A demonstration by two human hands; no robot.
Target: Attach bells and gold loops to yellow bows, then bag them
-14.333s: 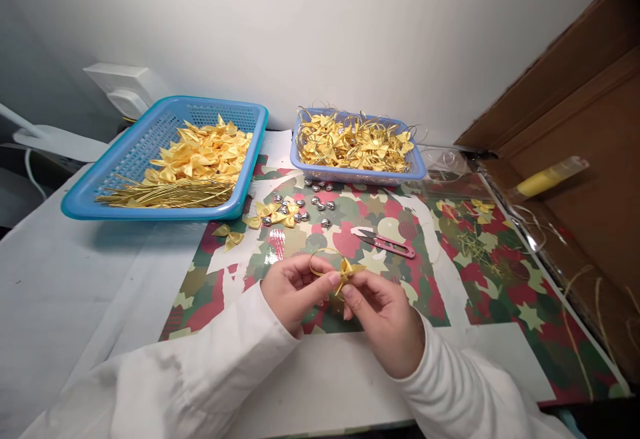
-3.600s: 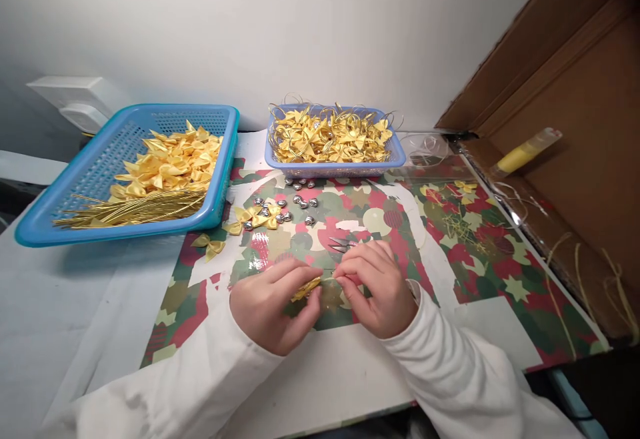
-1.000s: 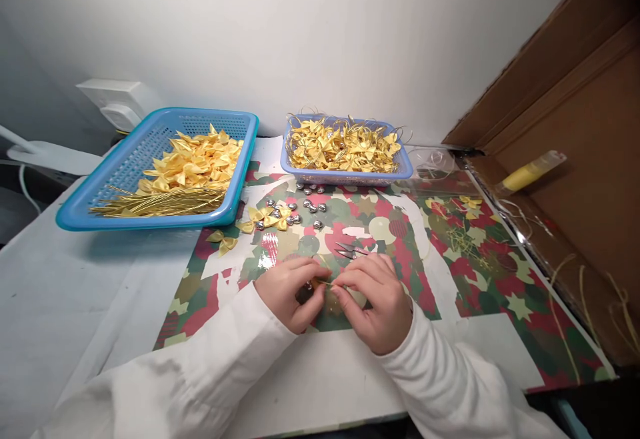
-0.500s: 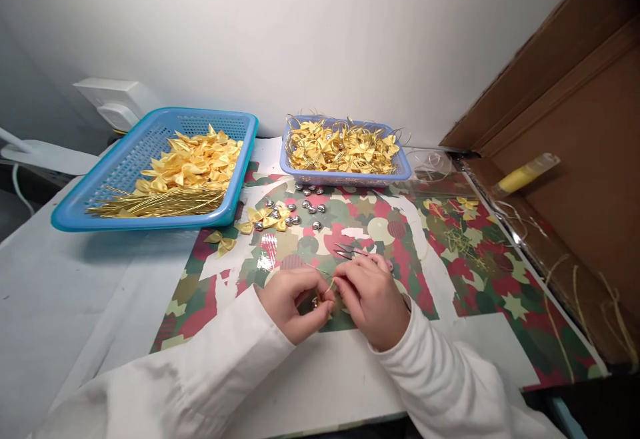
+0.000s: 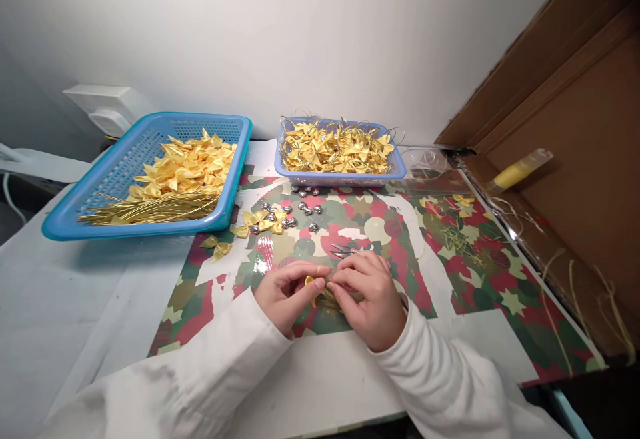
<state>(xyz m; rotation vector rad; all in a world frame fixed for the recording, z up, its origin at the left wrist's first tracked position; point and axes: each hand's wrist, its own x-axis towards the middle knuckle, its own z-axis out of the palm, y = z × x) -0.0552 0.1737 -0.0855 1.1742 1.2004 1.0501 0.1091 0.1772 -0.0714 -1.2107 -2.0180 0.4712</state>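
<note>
The left hand (image 5: 286, 297) pinches a yellow bow (image 5: 309, 283) between thumb and fingers, above the patterned paper (image 5: 407, 292) close to the front of the table. The right hand (image 5: 373, 302) is just beside it, thumb and forefinger closed together near the bow; whatever lies between those tips is too small to tell.

Two baskets stand at the back, by the wall. The large blue basket (image 5: 125, 231), on the left, holds a heap of loose yellow bows (image 5: 190, 165), with a bundle of gold wire (image 5: 155, 209) lying along its front side. The small blue basket (image 5: 345, 179), in the middle, is filled with bows and looped wire (image 5: 335, 149), some loops poking up past the rim, and a little silver shows among them.

In front of the baskets, silver bells (image 5: 313, 227) and a few bows (image 5: 260, 221) lie scattered on the paper. Snips (image 5: 344, 249) lie partly hidden behind the right hand. Further right are yellow clippings (image 5: 457, 242).
</note>
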